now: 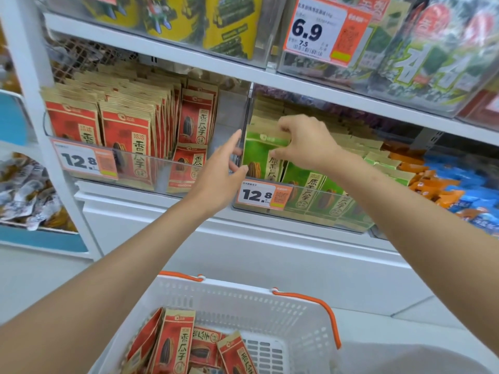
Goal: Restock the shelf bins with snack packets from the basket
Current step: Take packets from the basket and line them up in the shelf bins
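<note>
Backdrop: white store rack (324,89), tiers running left to right, seaweed packs (232,25) on the top tier.
Basket (243,290): white plastic with orange handles, near and low at bottom centre; red packets (175,344) lying loose inside, not yet shelved.
Red bin (162,168): clear-walled, on the middle tier left of centre, packed upright at its left, thin at its right end.
Green bin (324,209): clear-walled, just right of the divider (244,122), rows leaning back toward the far right.
Right hand (305,141): pinching the top of the front green packet (262,155), fingers curled over the seal, thumb on the printed face.
Left hand (218,174): flat, fingers straight, reaching to the divider beside that packet's left edge.
Price tag (263,194): clipped to the green bin's front wall, below both hands.
Handling: likely light, flat pouches, stiff along the sealed edges, soft and shifting in the middle; probably matte enough not to slip, hardly fragile. Best hold judged to be the top seal, or both side edges when sliding into a tight row.
Hidden: left fingertips behind the bin wall, contact with packet or wall impossible to tell; basket's near half cut off; depth of either bin's back rows unreadable; small print on tags too fine to read.
</note>
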